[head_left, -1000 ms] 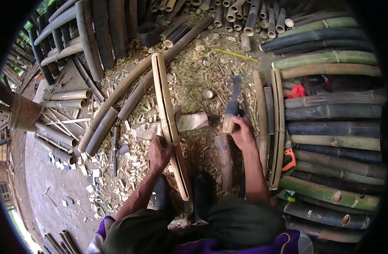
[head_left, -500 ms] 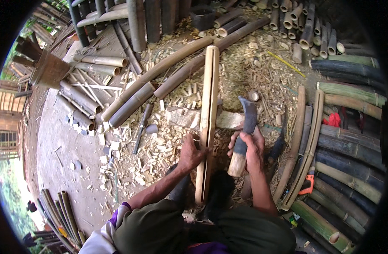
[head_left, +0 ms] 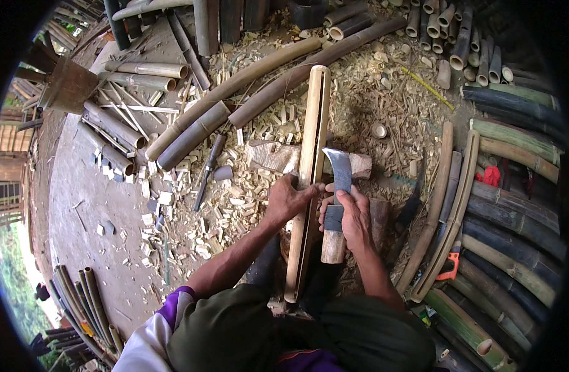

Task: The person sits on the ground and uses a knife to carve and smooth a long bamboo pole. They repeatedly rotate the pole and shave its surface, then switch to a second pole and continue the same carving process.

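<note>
Now gripping, with the left hand (head_left: 290,199), a long, straight, pale-yellow bamboo pole (head_left: 310,149) with a dark slit along its length, the fingers bent against its left side and reaching over toward the right edge. Holding, in the right hand (head_left: 354,214), a curved grey steel knife (head_left: 341,177) with a pale wooden handle and black wrapping, closed firmly around the upper part of the handle and the base of the blade. Most important in space: pole directly in front of the body, between the knees, with its long axis running away from the body and leaning slightly rightward at the far end; left hand nearer, in fact touching; right hand just beside, on the slit side. Knife almost parallel to the pole, with the hooked tip turned left, toward it; contact between tip and pole impossible to tell from above. Under the pole, lying crosswise, a rough, pale wooden block (head_left: 359,165). Around, on the ground, many small cream-coloured wood chips (head_left: 219,217). Farther to the right, well apart from both hands, an orange-handled saw (head_left: 448,266) and a row of dark and green bamboo poles (head_left: 514,217).
</note>
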`<control>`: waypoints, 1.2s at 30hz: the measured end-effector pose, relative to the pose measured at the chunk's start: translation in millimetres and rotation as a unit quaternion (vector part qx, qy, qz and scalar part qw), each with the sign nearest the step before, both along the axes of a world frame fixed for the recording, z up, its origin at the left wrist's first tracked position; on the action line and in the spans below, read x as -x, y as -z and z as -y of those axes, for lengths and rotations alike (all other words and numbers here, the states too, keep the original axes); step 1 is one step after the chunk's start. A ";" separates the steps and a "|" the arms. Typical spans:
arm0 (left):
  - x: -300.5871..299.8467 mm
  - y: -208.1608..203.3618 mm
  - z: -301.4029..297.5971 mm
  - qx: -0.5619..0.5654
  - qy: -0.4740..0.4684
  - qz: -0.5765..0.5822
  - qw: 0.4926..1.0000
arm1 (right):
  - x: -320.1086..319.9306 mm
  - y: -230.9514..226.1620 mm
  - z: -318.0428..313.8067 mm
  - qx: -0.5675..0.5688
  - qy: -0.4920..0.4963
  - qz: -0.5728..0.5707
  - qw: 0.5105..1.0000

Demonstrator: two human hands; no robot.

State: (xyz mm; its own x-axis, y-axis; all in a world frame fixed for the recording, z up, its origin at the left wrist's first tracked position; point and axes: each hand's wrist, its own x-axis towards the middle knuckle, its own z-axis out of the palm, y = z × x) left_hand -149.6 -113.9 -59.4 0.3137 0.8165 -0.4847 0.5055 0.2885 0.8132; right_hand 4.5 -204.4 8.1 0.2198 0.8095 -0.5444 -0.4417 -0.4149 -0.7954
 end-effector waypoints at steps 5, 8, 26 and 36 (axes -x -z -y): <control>-2.5 -0.2 -6.8 0.017 0.007 -0.024 1.000 | 3.5 11.5 0.1 0.012 -0.011 -0.015 1.000; -1.2 -1.0 -5.9 0.002 0.030 -0.047 0.998 | 5.7 11.7 1.6 0.012 -0.002 -0.037 0.999; 2.3 15.6 -2.5 -0.072 0.061 -0.064 0.993 | -10.6 30.9 -62.1 -0.008 -0.019 0.037 0.999; 1.4 -1.3 -7.4 -0.072 0.071 -0.071 0.992 | -26.0 17.2 -81.4 -0.018 -0.002 0.010 1.000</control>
State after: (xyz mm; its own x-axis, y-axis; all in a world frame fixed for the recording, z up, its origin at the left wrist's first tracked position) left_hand -150.9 -106.5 -58.1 0.3672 0.8329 -0.4141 0.6454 0.0924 0.7582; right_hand 30.5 -123.0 -9.0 0.2264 0.8294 -0.5107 -0.4245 -0.3879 -0.8182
